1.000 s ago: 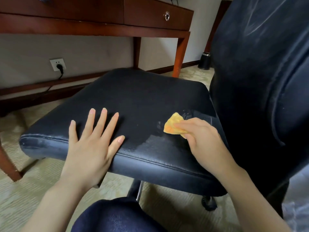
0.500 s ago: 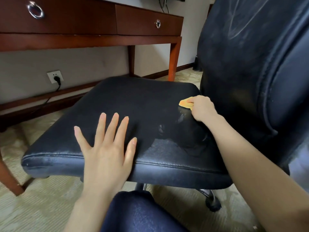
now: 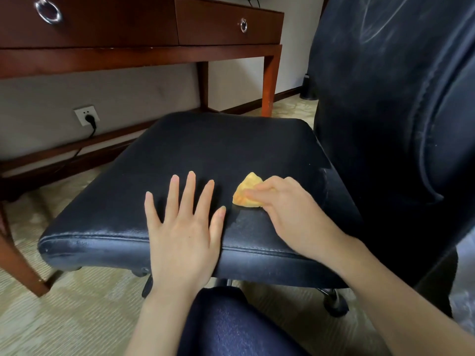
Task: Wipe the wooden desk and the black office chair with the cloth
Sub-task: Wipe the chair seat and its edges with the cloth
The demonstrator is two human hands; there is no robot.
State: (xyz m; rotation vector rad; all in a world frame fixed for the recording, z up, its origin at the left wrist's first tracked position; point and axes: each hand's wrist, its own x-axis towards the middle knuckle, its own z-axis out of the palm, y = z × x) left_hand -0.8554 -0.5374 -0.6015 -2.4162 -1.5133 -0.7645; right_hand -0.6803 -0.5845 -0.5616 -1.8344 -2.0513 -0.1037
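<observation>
- Cloth (image 3: 247,190), small and orange, lies bunched on the black office chair seat (image 3: 205,155), near its front edge and toward the backrest side.
- Nearest the camera, a knee in dark blue fabric (image 3: 231,322) sits below the seat's front edge.
- Left hand (image 3: 183,227) lies flat on the seat front, fingers spread, gripping nothing.
- Right hand (image 3: 285,209), just beside it, has its fingers curled over the cloth, pressing it to the seat.
- Chair backrest (image 3: 390,124) rises at right, streaked with pale marks.
- Beyond the seat stands the wooden desk (image 3: 144,55), with ring-pull drawers.
- A wall socket (image 3: 86,116) with a plug sits below it.
</observation>
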